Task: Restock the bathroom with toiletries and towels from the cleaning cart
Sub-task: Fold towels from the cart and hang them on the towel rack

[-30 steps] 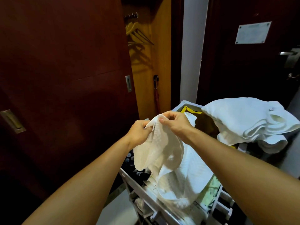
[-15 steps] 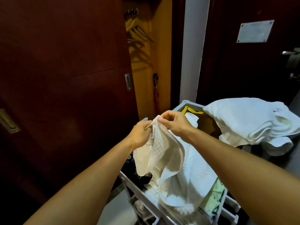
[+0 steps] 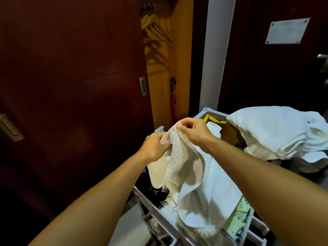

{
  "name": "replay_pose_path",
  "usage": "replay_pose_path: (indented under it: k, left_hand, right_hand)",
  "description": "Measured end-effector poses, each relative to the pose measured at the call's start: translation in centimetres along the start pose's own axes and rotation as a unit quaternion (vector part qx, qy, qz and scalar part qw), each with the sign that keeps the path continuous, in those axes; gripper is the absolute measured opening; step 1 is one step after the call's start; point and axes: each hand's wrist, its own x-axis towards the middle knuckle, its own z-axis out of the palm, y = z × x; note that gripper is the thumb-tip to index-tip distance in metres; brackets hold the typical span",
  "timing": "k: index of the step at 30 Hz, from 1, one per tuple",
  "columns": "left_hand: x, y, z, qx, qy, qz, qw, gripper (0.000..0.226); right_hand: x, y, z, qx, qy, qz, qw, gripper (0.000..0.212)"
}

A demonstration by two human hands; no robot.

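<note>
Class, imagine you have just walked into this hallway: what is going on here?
A person stands over a cleaning cart and holds up a white waffle-weave towel with both hands. The left hand grips one part of its top edge and the right hand pinches the edge close beside it, while the rest hangs down onto the cart. A pile of folded white towels lies at the cart's far right. Nothing has gone to the bathroom yet.

Grey cleaning cart; folded white towels piled on far end.
</note>
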Motion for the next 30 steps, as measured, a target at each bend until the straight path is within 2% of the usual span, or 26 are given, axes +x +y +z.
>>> replay_pose_path:
  k: [5, 8, 11, 14, 16, 18, 20, 25, 30]
  left_hand:
    - [-0.2, -1.9, -1.2, 0.157, -0.001, -0.165, 0.974, 0.015]
    - [0.5, -1.7, -3.2, 0.200, 0.060, -0.197, 0.958, 0.006]
    - [1.1, -0.2, -5.8, 0.189, 0.128, -0.230, 0.946, 0.025]
    - [1.7, 2.3, -7.6, 0.103, 0.144, -0.241, 0.954, 0.031]
    - [2.3, 4.4, -8.5, -0.036, 0.149, -0.240, 0.959, 0.031]
    - [2.7, 6.4, -9.5, -0.164, 0.151, -0.224, 0.949, 0.034]
    - [2.9, 8.2, -10.4, -0.236, 0.159, -0.197, 0.938, 0.037]
    - [3.2, 12.5, -12.9, -0.264, 0.186, -0.142, 0.936, 0.039]
    - [3.3, 16.8, -16.3, -0.280, 0.209, -0.076, 0.934, 0.022]
  right_hand:
    - [0.6, -0.3, -0.4, -0.033, 0.113, -0.033, 0.992, 0.009]
    - [0.5, -0.9, -1.1, -0.062, 0.163, -0.047, 0.984, 0.008]
    - [0.7, -2.1, -1.8, -0.088, 0.209, -0.055, 0.972, 0.009]
    - [0.8, -3.8, -2.9, -0.111, 0.258, -0.081, 0.956, 0.010]
    - [0.9, -5.0, -4.1, -0.123, 0.297, -0.102, 0.941, 0.012]
    - [0.8, -6.3, -5.5, -0.130, 0.327, -0.110, 0.930, 0.013]
    - [0.8, -7.4, -6.9, -0.120, 0.336, -0.111, 0.928, 0.013]
    - [0.7, -11.6, -9.0, -0.042, 0.350, -0.105, 0.930, 0.016]
    - [0.8, -16.1, -11.1, -0.016, 0.380, -0.157, 0.912, 0.014]
